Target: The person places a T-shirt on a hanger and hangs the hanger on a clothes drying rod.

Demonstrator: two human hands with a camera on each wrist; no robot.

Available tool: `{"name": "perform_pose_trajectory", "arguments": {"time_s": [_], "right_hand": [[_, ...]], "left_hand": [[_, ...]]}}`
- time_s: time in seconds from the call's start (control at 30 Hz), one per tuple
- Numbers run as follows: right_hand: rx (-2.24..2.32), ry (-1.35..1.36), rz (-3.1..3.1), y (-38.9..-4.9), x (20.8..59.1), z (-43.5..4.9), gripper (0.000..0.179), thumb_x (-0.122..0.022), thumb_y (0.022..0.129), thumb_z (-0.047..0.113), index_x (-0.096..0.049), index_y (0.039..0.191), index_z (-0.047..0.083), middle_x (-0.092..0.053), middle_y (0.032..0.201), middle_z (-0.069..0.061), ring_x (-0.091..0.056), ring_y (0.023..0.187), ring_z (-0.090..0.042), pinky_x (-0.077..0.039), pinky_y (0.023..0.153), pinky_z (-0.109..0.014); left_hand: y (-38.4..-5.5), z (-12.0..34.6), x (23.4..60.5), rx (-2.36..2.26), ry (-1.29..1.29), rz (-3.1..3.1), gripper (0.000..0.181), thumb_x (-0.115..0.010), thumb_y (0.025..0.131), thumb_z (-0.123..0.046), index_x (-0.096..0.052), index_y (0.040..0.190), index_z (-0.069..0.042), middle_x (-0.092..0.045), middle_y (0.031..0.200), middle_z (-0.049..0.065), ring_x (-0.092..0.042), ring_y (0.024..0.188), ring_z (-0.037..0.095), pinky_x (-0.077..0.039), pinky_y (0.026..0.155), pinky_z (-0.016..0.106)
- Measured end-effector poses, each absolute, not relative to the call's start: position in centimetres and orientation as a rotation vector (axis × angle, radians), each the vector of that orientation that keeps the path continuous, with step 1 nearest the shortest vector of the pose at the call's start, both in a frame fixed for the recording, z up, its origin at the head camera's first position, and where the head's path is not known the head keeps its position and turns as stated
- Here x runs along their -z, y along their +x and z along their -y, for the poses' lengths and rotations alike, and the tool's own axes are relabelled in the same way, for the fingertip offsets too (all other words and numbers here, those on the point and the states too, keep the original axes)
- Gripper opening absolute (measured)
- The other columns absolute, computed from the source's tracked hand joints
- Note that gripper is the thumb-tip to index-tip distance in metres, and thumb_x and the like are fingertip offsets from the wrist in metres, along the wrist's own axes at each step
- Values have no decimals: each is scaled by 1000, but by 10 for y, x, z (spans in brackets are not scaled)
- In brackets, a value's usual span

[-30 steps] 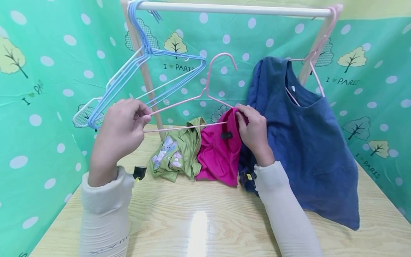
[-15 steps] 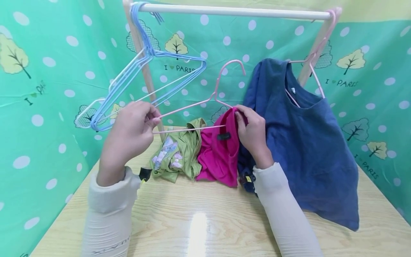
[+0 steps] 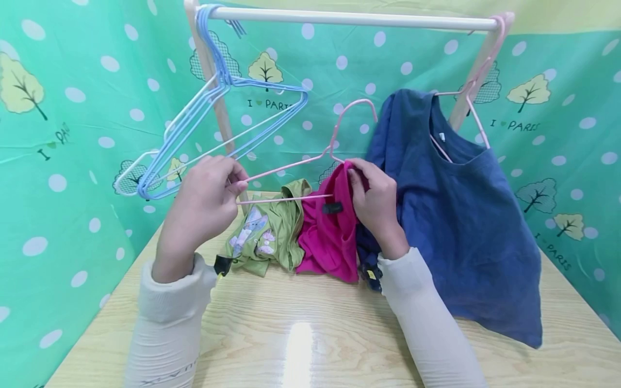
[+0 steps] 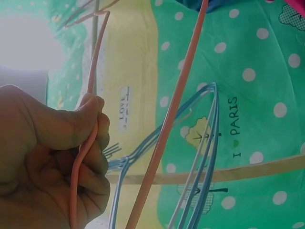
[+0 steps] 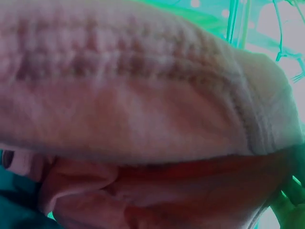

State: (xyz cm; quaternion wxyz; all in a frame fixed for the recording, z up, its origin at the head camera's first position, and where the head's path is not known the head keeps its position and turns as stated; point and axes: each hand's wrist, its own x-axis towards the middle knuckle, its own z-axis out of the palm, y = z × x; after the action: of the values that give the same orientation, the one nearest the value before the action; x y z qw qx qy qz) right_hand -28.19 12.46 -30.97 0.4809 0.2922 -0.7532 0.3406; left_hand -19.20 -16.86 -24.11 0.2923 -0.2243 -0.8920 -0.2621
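Note:
My left hand [image 3: 204, 196] pinches a pink wire hanger [image 3: 286, 167] by its left end; in the left wrist view, the thumb and curled fingers close round the same wire. The hanger's hook points up and to the right. Its other end runs into the neck opening of a magenta garment [image 3: 326, 245] with a black label [image 3: 332, 207], and the garment hides that end. My right hand [image 3: 377, 202] pinches the edge of this opening and lifts it, while the lower part hangs to the table. Pinkish fabric [image 5: 119, 114] fills most of the right wrist view.
A crumpled green garment [image 3: 278, 231] lies left of the magenta one. Several blue and white hangers [image 3: 222, 75] hang at the left of the rack bar [image 3: 354, 18]. A navy top [image 3: 466, 231] hangs on another pink hanger at the right, close to my right arm.
My left hand has moved right and slightly down, carrying the hanger further into the magenta garment's opening. My right hand has shifted a little left with the garment's edge.

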Motion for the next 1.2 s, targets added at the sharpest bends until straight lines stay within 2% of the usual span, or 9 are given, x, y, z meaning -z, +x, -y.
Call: {"name": "perform_pose_trajectory", "arguments": {"time_s": [0.2,0.43,0.87,1.03,1.2], "right_hand": [[-852,618,1845,-283,310,-126,24,-66,100,8,-70,118,-8,-73,111,-22,-72,97,-35,-59,90,-47],[-846,652,1835,-278,311,-118,23,-65,100,7,-72,117,-7,-74,112,-21,-73,99,-34,-58,93,-45],[-872,700,1772,-265,305,-106,19,-69,97,2,-71,112,-8,-74,106,-22,-74,93,-35,-59,88,-47],[-849,698,1789,-264,303,-108,18,-69,96,0,-71,112,-9,-74,106,-23,-74,94,-35,-59,89,-47],[-831,690,1809,-266,303,-110,18,-67,97,1,-71,112,-8,-74,107,-22,-74,94,-34,-59,90,-47]], "left_hand": [[-193,167,242,701,-618,2372,8,-64,93,9,-64,89,1,-62,83,12,-52,81,29,-44,74,39],[-192,164,243,686,-608,2374,8,-66,92,9,-65,88,1,-61,83,12,-51,81,30,-43,73,39],[-196,158,247,630,-683,2360,9,-68,91,7,-65,87,1,-62,83,11,-51,81,31,-43,73,41],[-199,159,248,609,-719,2312,3,-71,91,4,-68,92,3,-64,87,12,-51,83,31,-42,75,41],[-200,153,249,605,-832,2147,14,-77,88,1,-69,100,4,-67,95,15,-54,88,33,-44,81,40]]}}
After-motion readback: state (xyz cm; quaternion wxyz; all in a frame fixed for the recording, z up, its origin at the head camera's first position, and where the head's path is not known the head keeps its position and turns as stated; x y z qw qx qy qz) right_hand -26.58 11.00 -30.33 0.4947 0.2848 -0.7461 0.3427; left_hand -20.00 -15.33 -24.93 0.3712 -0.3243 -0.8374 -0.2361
